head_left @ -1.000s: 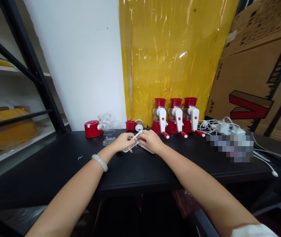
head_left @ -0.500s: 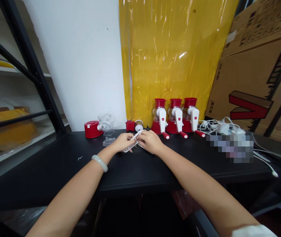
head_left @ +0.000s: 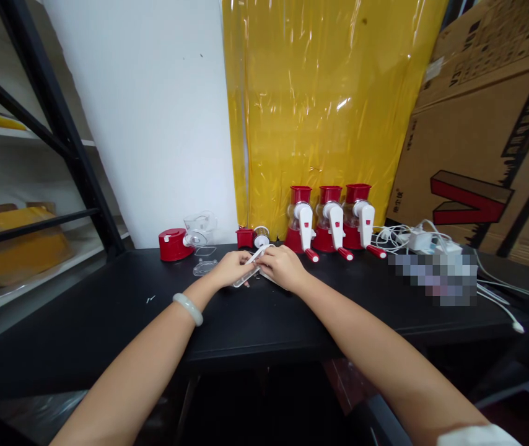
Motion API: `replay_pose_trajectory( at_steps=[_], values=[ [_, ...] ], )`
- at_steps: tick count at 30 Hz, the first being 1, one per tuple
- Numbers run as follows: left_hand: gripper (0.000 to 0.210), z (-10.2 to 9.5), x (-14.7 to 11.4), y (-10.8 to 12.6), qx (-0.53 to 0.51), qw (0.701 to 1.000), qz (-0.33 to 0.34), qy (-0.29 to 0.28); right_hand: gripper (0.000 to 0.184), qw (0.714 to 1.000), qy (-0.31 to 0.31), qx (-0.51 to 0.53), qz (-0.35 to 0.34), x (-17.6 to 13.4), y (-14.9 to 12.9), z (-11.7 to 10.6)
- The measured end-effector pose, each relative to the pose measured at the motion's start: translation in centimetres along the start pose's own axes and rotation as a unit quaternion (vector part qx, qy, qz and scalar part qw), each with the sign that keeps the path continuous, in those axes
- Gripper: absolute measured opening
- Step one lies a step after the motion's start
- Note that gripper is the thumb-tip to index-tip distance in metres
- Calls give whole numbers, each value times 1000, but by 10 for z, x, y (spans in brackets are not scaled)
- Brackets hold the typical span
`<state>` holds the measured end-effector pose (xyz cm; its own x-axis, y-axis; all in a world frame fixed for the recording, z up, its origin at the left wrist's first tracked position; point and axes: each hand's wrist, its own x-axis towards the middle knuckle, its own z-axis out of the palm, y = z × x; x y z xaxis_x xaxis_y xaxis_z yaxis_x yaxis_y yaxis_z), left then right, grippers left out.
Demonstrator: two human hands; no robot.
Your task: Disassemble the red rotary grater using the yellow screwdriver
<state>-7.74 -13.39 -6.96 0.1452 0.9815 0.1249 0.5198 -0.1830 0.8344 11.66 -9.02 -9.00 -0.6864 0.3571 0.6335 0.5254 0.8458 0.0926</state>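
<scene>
Close together over the black table [head_left: 246, 328], both hands work on a slim white and clear plastic part [head_left: 258, 254], whose exact kind I cannot make out. My left hand [head_left: 231, 268] pinches its left side, fingers closed. From the other side my right hand [head_left: 285, 265] grips it, fingertips curled in and partly hidden. Just behind the hands lie a small red plastic piece [head_left: 245, 238] and a grater drum [head_left: 261, 236] with a white end. Left of them, a clear flat plastic part [head_left: 205, 267] rests on the table.
A red base [head_left: 175, 245] and a clear housing [head_left: 201, 227] stand at the back left. Three assembled red and white rotary graters [head_left: 332, 217] line the back right, cranks facing forward. White cables [head_left: 420, 237] lie farther right, near a large cardboard box [head_left: 473, 161].
Both hands stay almost in place, with only slight finger movement around the white and clear part. Nothing else has visibly moved.
</scene>
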Motion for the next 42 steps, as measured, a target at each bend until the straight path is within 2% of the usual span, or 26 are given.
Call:
replay_pose_trajectory(
  at_steps=[10, 21, 27, 33, 42],
  values=[
    [27, 0, 0, 2, 1, 1000, -1, -5, 16, 1000, -17, -22, 3, 2, -3, -4],
    [29, 1, -1, 3, 1, 1000, 5, -1, 15, 999, 3, -37, -7, 2, -3, -3],
    [34, 2, 1, 5, -30, 1000, -6, -7, 14, 996, 10, -77, -42, 2, -2, -5],
    [44, 1, 0, 7, -50, 999, -13, -11, 21, 989, 34, -127, -75, 3, -1, -3],
    [39, 2, -7, 23, -73, 997, -40, -3, 23, 980, 48, -157, -112, 4, 0, 4]
  ],
)
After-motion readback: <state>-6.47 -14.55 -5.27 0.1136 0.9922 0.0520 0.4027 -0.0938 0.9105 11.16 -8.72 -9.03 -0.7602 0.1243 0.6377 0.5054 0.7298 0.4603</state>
